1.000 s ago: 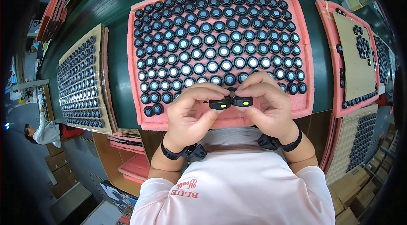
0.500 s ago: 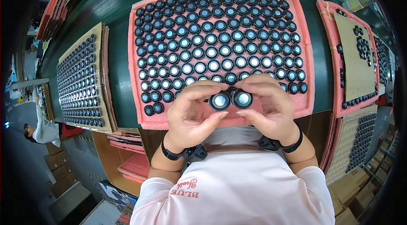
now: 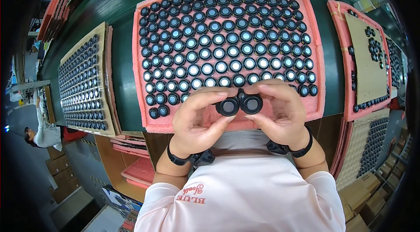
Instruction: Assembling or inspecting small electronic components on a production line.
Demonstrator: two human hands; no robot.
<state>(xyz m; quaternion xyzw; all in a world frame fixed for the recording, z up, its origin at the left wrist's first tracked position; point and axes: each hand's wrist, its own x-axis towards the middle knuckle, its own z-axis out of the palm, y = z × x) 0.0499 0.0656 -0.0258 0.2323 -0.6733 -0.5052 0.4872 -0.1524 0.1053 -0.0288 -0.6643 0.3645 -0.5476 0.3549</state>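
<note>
Two small round black parts with silvery discs, much like little speakers, are held side by side in front of me. My left hand (image 3: pixel 197 117) pinches the left round part (image 3: pixel 228 106) between thumb and fingers. Between the thumb and fingers of my right hand (image 3: pixel 282 111) is the right round part (image 3: pixel 251 104). Both have their discs facing up toward me, and they touch or nearly touch. Beneath and beyond my hands lies a pink foam tray (image 3: pixel 320 74) filled with rows of the same round parts (image 3: pixel 204 54). My hands hide part of its near rows.
On the left, a cardboard sheet (image 3: pixel 108 101) carries more round parts. A second pink foam tray (image 3: pixel 345 74) stands at the right, partly covered by a cardboard piece (image 3: pixel 362 66). The green table (image 3: pixel 122 74) runs underneath. A person (image 3: pixel 46 136) is far left.
The two held parts have tilted slightly, and their discs look greyer than the bright white before. Both hands keep their hold almost in place.
</note>
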